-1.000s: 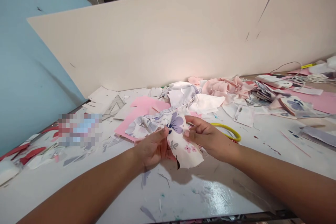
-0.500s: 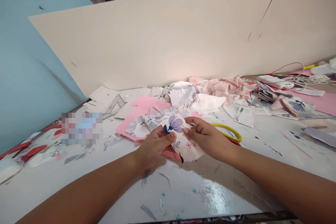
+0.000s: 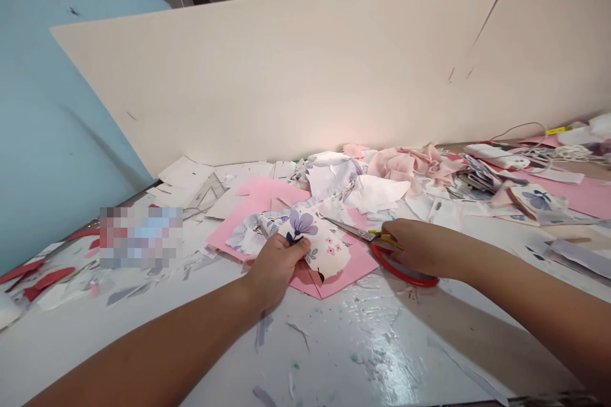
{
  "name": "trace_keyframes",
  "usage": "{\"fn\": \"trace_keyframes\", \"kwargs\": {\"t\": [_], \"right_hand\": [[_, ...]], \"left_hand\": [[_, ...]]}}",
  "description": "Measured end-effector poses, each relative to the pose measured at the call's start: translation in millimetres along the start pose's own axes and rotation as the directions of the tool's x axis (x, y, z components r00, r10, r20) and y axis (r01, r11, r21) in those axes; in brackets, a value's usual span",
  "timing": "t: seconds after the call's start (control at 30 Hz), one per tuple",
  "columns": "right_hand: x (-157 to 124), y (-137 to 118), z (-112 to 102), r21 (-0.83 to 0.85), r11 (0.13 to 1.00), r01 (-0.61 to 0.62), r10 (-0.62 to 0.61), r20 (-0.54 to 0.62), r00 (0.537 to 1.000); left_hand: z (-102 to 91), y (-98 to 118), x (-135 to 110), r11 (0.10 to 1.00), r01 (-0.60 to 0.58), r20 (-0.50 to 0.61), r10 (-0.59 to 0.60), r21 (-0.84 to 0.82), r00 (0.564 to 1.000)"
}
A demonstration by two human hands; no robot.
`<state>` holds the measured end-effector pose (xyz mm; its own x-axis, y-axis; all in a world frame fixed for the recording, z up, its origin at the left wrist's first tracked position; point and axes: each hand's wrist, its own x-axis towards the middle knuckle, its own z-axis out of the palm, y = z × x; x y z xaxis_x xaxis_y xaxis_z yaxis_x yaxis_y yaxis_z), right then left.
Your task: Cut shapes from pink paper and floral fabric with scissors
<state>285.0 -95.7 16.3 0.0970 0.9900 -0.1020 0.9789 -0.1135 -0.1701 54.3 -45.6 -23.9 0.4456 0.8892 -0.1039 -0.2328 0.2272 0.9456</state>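
Note:
My left hand [image 3: 275, 265] pinches a white fabric scrap [image 3: 319, 245] printed with a purple flower and small pink blossoms, holding it over a pink sheet [image 3: 334, 270] on the table. My right hand [image 3: 420, 248] lies curled over the handles of a pair of scissors [image 3: 367, 235] with yellow and red loops. The blades point left toward the scrap. The fingers of that hand are folded around the handles.
A heap of white, pink and flowered cloth pieces [image 3: 396, 168] runs along the back of the white table [image 3: 363, 350]. A tall beige board [image 3: 305, 70] stands behind it. Paper offcuts [image 3: 191, 178] and red scraps [image 3: 33, 273] lie at left, more flowered pieces [image 3: 534, 197] at right.
My right hand let go of the flowered scrap and moved right onto the scissors. My left hand keeps the scrap and has lowered it toward the pink sheet.

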Motion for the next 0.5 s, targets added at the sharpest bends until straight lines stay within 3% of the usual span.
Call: {"fn": "trace_keyframes", "kwargs": {"t": [0.2, 0.33, 0.5], "right_hand": [[-0.3, 4.9, 5.4, -0.006, 0.997, -0.073, 0.074, 0.128, 0.989], [-1.5, 17.5, 5.0, 0.073, 0.997, -0.013, 0.010, 0.039, 0.999], [-1.0, 32.3, -2.9, 0.009, 1.000, 0.012, -0.012, 0.003, 1.000]], "left_hand": [[-1.0, -0.8, -0.1, 1.000, 0.009, -0.046, -0.009, 0.010, 0.999], [0.5, 2.1, 0.3, 0.998, 0.010, -0.107, -0.016, -0.059, 0.994], [1.7, 3.5, 2.3, 0.995, 0.009, -0.137, -0.023, -0.102, 0.990]]}}
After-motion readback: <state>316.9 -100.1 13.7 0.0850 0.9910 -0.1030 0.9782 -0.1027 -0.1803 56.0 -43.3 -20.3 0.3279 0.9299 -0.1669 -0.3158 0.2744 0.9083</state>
